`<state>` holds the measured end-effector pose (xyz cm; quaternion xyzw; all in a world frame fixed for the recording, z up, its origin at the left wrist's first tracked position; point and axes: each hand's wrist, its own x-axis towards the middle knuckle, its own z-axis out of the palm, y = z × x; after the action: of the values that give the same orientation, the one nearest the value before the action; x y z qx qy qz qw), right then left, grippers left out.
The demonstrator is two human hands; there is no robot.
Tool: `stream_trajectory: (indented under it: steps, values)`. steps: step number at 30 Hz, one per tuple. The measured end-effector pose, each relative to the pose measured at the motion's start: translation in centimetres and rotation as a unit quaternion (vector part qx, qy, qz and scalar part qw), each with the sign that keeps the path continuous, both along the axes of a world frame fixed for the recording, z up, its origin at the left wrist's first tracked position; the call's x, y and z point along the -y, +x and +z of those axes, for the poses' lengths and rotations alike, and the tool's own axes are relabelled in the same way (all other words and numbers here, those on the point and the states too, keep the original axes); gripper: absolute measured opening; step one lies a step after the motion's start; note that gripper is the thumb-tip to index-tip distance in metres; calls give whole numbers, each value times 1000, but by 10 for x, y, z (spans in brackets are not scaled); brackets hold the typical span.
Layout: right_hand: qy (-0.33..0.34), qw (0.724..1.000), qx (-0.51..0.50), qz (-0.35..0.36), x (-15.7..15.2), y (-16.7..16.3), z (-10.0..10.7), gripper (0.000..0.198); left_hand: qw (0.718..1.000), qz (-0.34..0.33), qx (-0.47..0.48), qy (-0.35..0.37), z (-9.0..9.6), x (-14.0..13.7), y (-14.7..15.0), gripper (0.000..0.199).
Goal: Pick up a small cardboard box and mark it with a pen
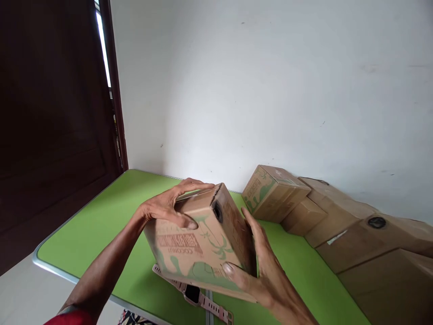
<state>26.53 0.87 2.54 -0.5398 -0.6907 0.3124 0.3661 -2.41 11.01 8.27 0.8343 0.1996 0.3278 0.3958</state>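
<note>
- My left hand (165, 205) clamps the top edge of one cardboard box (199, 243), brown with green palm print, tilted above the green table (101, 225).
- One pink-strapped smartwatch (194, 295) lies flat under it.
- My right hand (260, 266) grips its lower right corner.
- Several plain cardboard boxes (338, 221) line the white wall (270, 90).

Green table (101, 225) carries cardboard boxes (304, 212) (stacked right) and a wristwatch (194, 295).
</note>
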Motion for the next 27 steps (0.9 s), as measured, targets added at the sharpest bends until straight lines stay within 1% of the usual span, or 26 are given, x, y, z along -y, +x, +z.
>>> stream_trajectory:
  steps: [2, 4, 6, 8, 9, 11, 13, 15, 17, 19, 23, 25, 27]
  values:
    - [27, 996, -5, -80, 1, -18, -13, 124, 997, 58, 4, 43, -5, 6, 6, 75]
    - [71, 983, 7, -170, 3, -41, -23, 121, 991, 113, 37, 57, -17, 17, 15, 64]
    - [120, 961, 32, -245, 5, -63, -30, 119, 981, 169, 83, 51, -34, 31, 24, 64]
    - [163, 942, 69, -286, 6, -82, -35, 118, 967, 223, 119, 40, -52, 41, 32, 68]
    - [184, 933, 88, -297, 7, -89, -37, 117, 960, 245, 132, 35, -59, 43, 35, 67]
    - [218, 918, 119, -309, 8, -99, -42, 116, 949, 273, 154, 26, -72, 45, 40, 58]
    - [238, 909, 142, -312, 11, -102, -46, 114, 944, 283, 168, 20, -79, 42, 42, 50]
    - [240, 906, 156, -310, 15, -101, -48, 115, 942, 287, 176, 17, -82, 40, 43, 46]
    - [232, 910, 160, -305, 18, -96, -48, 113, 938, 293, 183, 9, -83, 40, 44, 43]
    - [215, 918, 145, -299, 18, -89, -45, 105, 937, 294, 188, 3, -83, 44, 46, 37]
    - [155, 940, 62, -298, 12, -76, -34, 83, 938, 294, 182, 2, -79, 60, 54, 30]
    - [134, 943, 32, -303, 10, -73, -31, 76, 932, 314, 182, -19, -76, 68, 58, 27]
    - [126, 943, 23, -307, 11, -73, -30, 74, 924, 328, 191, -43, -72, 75, 62, 27]
